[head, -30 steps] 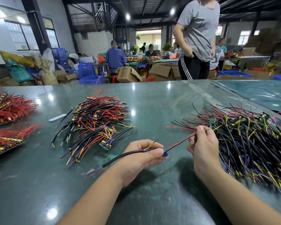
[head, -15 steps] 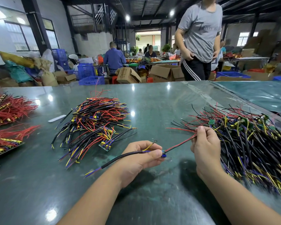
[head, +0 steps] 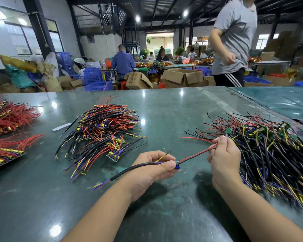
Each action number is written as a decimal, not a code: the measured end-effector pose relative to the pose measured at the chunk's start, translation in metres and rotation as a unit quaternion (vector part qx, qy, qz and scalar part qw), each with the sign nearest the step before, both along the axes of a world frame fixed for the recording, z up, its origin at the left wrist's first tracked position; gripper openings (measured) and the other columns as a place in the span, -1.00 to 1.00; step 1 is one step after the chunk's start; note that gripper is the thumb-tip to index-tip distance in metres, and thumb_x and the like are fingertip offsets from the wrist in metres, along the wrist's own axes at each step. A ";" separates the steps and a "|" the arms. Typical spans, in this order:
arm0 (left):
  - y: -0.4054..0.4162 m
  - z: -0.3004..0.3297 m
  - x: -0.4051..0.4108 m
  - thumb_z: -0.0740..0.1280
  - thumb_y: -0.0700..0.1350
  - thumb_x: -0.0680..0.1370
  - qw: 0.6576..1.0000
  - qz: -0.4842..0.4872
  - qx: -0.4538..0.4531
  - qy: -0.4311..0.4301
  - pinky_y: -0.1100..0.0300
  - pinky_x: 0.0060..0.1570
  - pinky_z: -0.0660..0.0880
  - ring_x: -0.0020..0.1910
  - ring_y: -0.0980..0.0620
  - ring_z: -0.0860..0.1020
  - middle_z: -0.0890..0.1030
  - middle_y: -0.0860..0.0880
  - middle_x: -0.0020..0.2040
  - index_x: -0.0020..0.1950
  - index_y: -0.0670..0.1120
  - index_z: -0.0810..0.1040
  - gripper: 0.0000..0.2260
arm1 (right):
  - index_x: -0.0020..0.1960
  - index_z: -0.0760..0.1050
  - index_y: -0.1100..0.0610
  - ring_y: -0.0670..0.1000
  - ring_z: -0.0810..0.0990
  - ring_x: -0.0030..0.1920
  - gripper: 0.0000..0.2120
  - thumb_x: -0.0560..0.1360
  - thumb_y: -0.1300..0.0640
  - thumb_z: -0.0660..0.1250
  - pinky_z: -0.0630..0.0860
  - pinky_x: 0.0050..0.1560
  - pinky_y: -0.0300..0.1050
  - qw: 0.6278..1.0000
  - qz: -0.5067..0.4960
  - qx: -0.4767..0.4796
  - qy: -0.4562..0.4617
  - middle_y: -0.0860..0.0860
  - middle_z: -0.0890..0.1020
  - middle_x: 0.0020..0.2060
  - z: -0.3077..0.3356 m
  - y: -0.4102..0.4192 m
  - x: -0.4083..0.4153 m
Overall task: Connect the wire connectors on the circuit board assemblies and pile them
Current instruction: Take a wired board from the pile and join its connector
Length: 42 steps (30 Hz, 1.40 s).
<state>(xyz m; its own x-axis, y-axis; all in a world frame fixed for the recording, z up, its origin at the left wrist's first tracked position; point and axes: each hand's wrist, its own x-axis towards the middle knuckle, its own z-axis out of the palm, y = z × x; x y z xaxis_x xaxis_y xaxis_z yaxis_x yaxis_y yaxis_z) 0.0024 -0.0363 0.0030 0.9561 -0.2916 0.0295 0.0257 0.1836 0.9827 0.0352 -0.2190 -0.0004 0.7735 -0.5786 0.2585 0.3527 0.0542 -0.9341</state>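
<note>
My left hand [head: 152,169] pinches a black sheathed cable with a small blue connector [head: 177,166] at its end, over the green table [head: 164,109]. A yellow wire with a ring terminal [head: 168,151] sticks up from that hand. My right hand [head: 224,158] grips the red and black wires [head: 194,156] that run from the connector. Left of centre lies a pile of wired circuit board assemblies [head: 101,131]. A larger heap of assemblies [head: 273,151] lies at the right, just behind my right hand.
Bundles of red wires [head: 9,117] lie at the table's left edge, some on a dark tray [head: 6,162]. A white strip [head: 61,126] lies near the left pile. A person in a grey shirt [head: 233,41] stands beyond the far edge. Boxes and blue crates fill the floor behind.
My hands hold the same cable and wires in nearly the same place. The person in the grey shirt has shifted to the right.
</note>
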 end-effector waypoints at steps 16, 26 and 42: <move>0.000 0.005 0.004 0.43 -0.23 0.30 0.990 0.072 -0.120 0.003 0.27 -0.20 0.58 -0.24 0.03 0.66 0.67 -0.10 -0.24 -0.14 -0.18 0.60 -0.84 | -0.03 0.53 0.12 -0.08 0.46 -0.41 -0.69 0.32 -0.04 0.39 0.48 -0.36 -0.29 0.923 0.362 0.104 0.073 0.01 0.61 -0.27 0.006 0.030 -0.025; -0.002 0.006 0.005 0.35 -0.07 0.37 0.991 0.073 -0.114 0.024 0.23 -0.18 0.60 -0.20 -0.01 0.67 0.69 -0.12 -0.19 -0.10 -0.12 0.67 -0.80 | -0.17 0.61 0.14 -0.11 0.54 -0.32 -0.87 0.52 0.22 0.31 0.55 -0.17 -0.26 0.956 0.280 0.075 0.034 -0.01 0.64 -0.30 0.004 0.032 -0.029; 0.006 0.007 0.004 0.35 -0.12 0.48 0.995 0.070 -0.035 0.056 0.28 -0.33 0.55 -0.32 0.06 0.65 0.67 -0.09 -0.28 -0.15 -0.20 0.65 -0.84 | -0.18 0.63 0.22 -0.02 0.62 -0.30 -0.86 0.27 0.22 0.41 0.60 -0.14 -0.21 0.902 0.426 0.058 0.043 0.09 0.64 -0.32 0.018 0.015 -0.034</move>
<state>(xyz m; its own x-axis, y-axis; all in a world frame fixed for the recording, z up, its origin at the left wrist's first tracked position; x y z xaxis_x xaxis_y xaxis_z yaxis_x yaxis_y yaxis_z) 0.0065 -0.0303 0.0103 0.9856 -0.1566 -0.0642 0.1039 0.2603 0.9599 0.0010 -0.2044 0.0180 0.9645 0.2161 0.1518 0.0632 0.3695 -0.9271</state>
